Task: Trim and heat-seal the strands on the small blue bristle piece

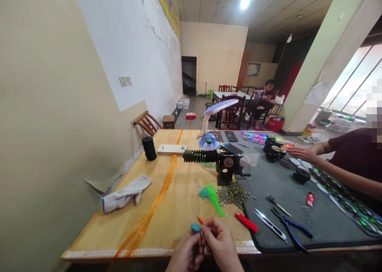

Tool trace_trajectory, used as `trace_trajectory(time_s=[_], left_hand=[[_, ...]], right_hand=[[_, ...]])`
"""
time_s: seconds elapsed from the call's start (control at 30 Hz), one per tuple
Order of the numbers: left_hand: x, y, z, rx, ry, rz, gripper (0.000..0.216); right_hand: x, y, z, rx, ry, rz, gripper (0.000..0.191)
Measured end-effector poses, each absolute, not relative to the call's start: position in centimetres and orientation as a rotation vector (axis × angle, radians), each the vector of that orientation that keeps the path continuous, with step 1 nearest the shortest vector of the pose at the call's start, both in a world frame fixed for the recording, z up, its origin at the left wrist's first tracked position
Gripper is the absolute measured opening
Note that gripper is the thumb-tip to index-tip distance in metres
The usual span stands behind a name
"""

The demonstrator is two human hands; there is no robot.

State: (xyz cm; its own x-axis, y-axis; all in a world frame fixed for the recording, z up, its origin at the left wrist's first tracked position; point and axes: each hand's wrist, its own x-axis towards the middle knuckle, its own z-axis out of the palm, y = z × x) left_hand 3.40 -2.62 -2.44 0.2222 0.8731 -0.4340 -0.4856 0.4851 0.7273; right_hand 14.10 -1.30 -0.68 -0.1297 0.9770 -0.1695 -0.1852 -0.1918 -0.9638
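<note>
Over the wooden bench [182,208], left grip [186,254] and right grip [221,244] pinch shut on a teal beaded bundle [195,227], sitting just above them, long axis unclear.

A white cotton work glove [125,193] lies on the wooden table [89,240], while thread snips [270,224] and blue-handled pliers [291,229] rest on a grey mat [268,184].
</note>
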Motion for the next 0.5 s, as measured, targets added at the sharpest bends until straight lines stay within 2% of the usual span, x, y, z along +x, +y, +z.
trace_trajectory(time_s=[0.17,0.5], left_hand=[[3.5,-2.3,-3.1,0.425,0.986,1.054,0.053],[3.1,-2.2,-2.7,0.282,0.897,1.007,0.054]], right_hand=[[14.0,-1.5,-0.9,-1.136,-0.989,1.531,0.056],[14.5,-2.2,-2.9,-1.141,-1.024,1.515,0.065]])
